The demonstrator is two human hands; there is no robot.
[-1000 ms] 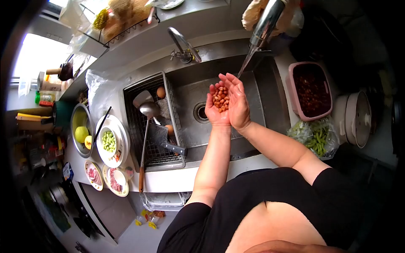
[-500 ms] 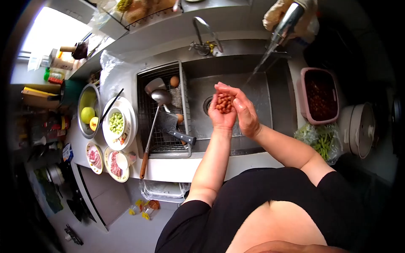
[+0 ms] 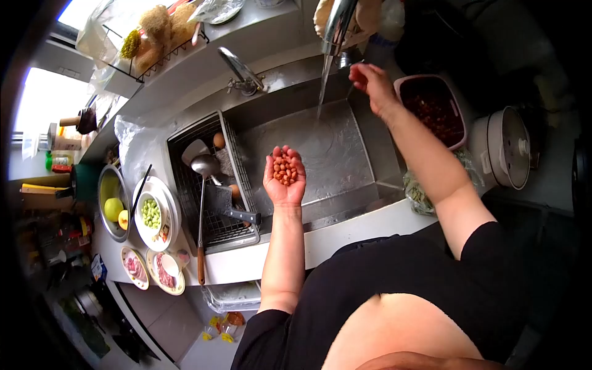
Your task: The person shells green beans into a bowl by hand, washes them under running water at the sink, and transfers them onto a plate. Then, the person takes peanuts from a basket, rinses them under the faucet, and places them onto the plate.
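Observation:
My left hand is cupped palm up over the sink, holding a small heap of reddish-brown peanuts. Raised at the back right of the sink is my right hand, its fingers loosely bent with nothing visible in them. It is beside the large faucet, apart from the spout. Water runs from that faucet into the sink, to the right of the peanuts.
Left of the sink, a wire rack holds a cleaver, a ladle and eggs. Beyond stand a bowl of green beans, meat plates and a metal bowl. To the right are a pink basin and a white pot.
My right hand has left the peanuts and moved up and right to beside the faucet. My left hand still holds the peanuts, now palm up alone. The view has shifted right.

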